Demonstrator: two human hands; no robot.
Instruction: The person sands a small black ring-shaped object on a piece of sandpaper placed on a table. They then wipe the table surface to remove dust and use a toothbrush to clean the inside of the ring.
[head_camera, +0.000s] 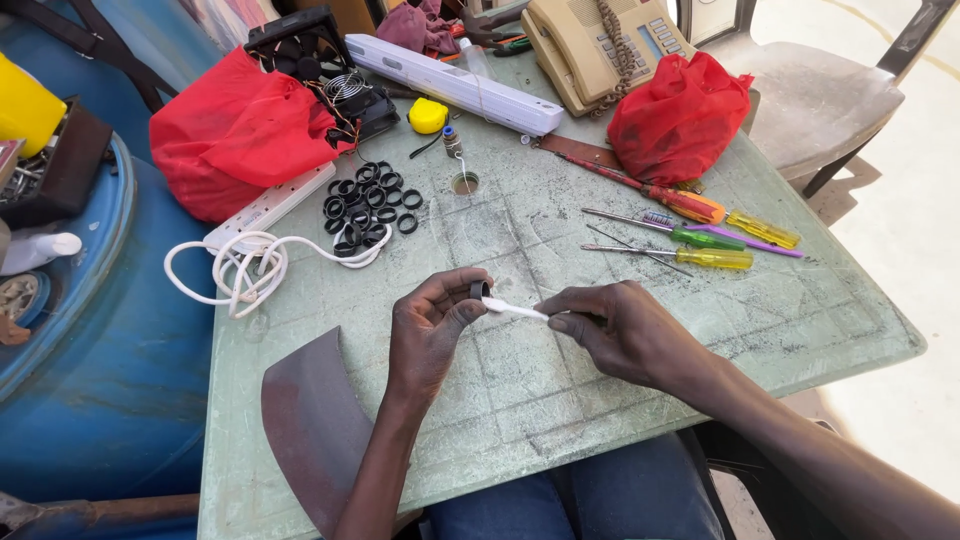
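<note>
Both hands work over the table's (560, 380) near edge: I see my left hand (432, 325) pinching a small black ring (480, 290), my right hand (625, 335) gripping a thin white stick (515, 308) whose tip touches it. Farther back lie more black rings (370, 205); screwdrivers (690, 235) lie to the right.

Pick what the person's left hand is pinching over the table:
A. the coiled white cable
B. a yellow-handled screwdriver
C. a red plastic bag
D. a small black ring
D: the left hand pinches a small black ring between thumb and fingers, while the right hand brings the tip of a thin white stick to it; the screwdrivers, cable and bags lie untouched on the table.
</note>
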